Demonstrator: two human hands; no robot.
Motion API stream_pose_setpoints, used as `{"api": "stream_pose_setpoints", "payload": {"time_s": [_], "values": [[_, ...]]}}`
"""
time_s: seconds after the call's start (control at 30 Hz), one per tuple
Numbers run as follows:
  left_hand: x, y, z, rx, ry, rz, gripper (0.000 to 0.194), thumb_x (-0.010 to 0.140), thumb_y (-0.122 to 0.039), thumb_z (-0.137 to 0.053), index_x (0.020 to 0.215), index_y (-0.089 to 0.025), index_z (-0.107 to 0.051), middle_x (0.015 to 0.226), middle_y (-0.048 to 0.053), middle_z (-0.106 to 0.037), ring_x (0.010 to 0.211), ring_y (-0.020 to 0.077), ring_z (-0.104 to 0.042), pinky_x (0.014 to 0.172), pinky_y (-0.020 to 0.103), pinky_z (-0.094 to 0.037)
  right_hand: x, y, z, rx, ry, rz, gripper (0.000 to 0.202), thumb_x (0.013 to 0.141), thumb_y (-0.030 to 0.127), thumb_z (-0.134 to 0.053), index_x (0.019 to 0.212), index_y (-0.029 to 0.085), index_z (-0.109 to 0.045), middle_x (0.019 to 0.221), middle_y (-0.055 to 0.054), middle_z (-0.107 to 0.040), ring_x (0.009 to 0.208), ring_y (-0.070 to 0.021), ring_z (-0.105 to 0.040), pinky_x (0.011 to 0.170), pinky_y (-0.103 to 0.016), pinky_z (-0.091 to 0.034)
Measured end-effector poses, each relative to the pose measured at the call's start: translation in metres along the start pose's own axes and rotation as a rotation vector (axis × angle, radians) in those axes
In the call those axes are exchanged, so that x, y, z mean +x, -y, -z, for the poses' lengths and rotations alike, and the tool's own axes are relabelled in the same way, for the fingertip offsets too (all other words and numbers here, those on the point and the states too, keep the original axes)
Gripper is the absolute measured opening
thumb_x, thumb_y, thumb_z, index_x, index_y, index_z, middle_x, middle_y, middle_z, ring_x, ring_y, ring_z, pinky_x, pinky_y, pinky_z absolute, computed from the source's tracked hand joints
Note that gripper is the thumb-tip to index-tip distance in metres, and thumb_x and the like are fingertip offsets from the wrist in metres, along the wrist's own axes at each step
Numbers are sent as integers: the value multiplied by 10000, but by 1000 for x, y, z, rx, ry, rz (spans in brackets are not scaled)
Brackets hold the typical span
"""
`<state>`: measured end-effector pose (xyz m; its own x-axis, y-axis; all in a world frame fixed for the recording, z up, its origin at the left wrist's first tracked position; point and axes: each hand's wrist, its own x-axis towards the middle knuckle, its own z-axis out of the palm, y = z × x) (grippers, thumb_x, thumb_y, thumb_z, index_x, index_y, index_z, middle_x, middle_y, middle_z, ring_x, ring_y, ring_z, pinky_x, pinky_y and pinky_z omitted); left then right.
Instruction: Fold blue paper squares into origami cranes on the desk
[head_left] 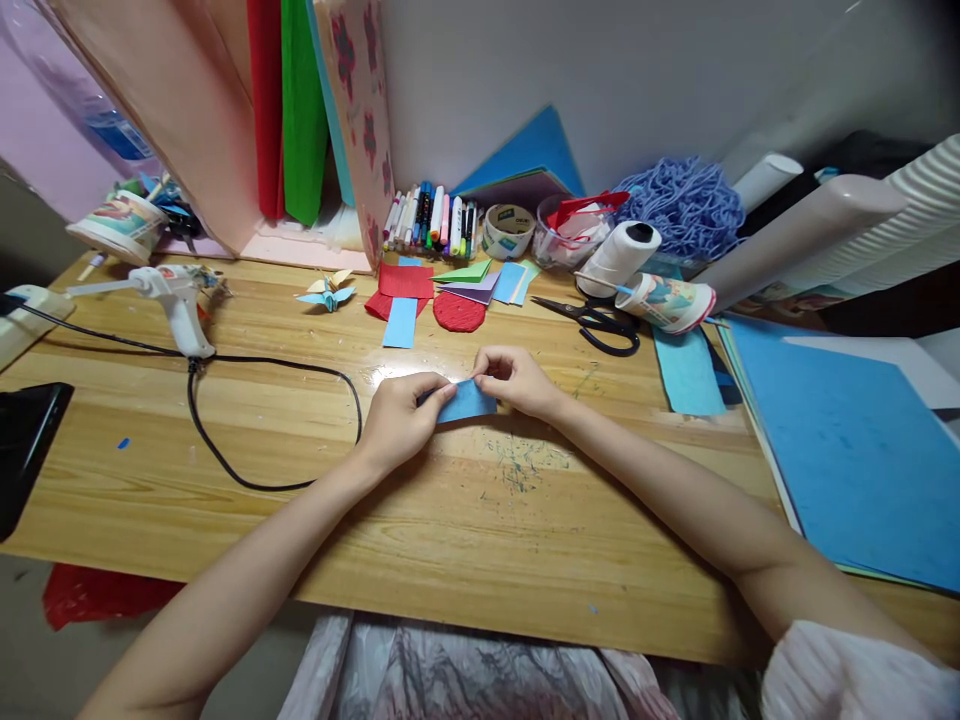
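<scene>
A small blue piece of paper is held between my two hands over the middle of the wooden table. My left hand pinches its left edge with thumb and fingers. At its upper right edge, my right hand grips it between thumb and index finger. Just beyond my hands lie a light blue paper strip, a red crepe paper piece and a round red piece. Folded green paper and purple paper rest beside them.
A white glue gun stands at left, its black cord looping toward my left hand. Black scissors lie behind my right hand. Markers, a tape roll and blue yarn line the back. Large blue sheets cover the right.
</scene>
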<state>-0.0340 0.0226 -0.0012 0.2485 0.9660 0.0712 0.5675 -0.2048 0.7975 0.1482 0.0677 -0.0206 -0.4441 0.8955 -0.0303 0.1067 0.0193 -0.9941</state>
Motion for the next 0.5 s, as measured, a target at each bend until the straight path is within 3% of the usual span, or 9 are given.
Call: {"api": "stream_pose_setpoints", "payload": {"time_s": [0.23, 0.37, 0.5], "values": [[1, 3, 14, 48, -18, 5, 269, 841, -344, -499, 757, -170, -686, 735, 14, -693, 691, 153, -595, 639, 236, -391, 2, -4, 11, 28, 16, -46, 87, 593, 169, -605, 609, 150, -522, 542, 37, -558, 468, -63, -494, 467, -192, -372], [4, 3, 27, -11, -163, 69, 263, 819, -360, -527, 755, -159, -684, 757, 20, -693, 684, 156, -590, 624, 233, -404, 3, -7, 25, 13, -59, -52, 134, 679, 246, -624, 682, 150, -531, 554, 13, -589, 445, -78, -512, 436, -202, -372], [3, 1, 21, -16, -52, 36, 280, 828, -357, -508, 769, -156, -694, 759, 25, -698, 715, 164, -601, 645, 236, -404, 1, -5, 23, -8, 66, 30, 212, 817, 354, -539, 848, 149, -587, 713, -19, -629, 518, -71, -506, 494, -210, -392]]}}
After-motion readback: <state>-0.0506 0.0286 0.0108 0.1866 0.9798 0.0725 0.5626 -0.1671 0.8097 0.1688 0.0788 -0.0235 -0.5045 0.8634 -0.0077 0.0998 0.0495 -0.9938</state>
